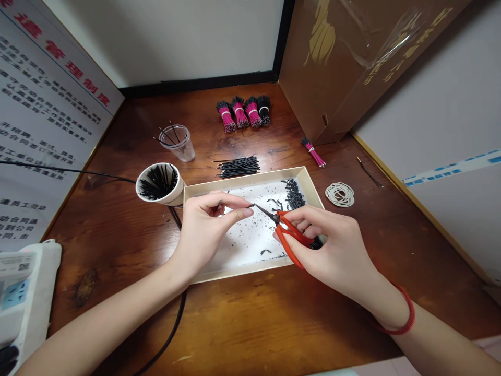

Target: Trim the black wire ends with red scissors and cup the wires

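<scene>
My left hand (209, 222) is pinched shut on a short black wire (220, 202), held over a shallow cream tray (250, 265). My right hand (332, 245) grips red-handled snips (287, 234), whose dark tips (260, 209) meet the wire end at my left fingertips. The tray floor is white and strewn with small black offcuts (293, 194) and tiny specks.
A paper cup (159, 184) full of black wires stands left of the tray, with a clear plastic cup (178, 142) behind it. Loose black wires (238, 166), banded pink bundles (242, 112), rubber bands (340, 194), a cardboard box (352, 62) and a black cable (172, 324) lie around.
</scene>
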A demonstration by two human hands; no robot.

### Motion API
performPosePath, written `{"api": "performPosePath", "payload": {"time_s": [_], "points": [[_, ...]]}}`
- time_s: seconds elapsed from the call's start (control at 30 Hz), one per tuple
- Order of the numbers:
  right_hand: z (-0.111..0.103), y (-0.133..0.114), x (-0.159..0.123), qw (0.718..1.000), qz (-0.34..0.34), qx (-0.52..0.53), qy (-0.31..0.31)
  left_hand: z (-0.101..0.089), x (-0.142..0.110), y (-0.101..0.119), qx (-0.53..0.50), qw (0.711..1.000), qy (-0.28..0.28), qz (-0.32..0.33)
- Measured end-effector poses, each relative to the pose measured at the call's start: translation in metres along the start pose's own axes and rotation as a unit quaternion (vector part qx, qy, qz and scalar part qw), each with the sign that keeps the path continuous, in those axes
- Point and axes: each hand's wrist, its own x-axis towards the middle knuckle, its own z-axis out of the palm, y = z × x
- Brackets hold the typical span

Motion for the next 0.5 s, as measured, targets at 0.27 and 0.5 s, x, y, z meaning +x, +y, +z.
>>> {"api": "performPosePath", "payload": {"time_s": [0.27,0.5], "points": [[-0.0009,-0.0008,0.0008,1.0,0.024,0.011,-0.007,0.0001,-0.0008,-0.0012,-0.012,1.0,-0.006,-0.001],[-0.0017,-0.0023,0.0007,0.998,0.034,0.041,-0.022,-0.0004,-0.0009,-0.0026,-0.023,1.0,-0.016,-0.004]]}}
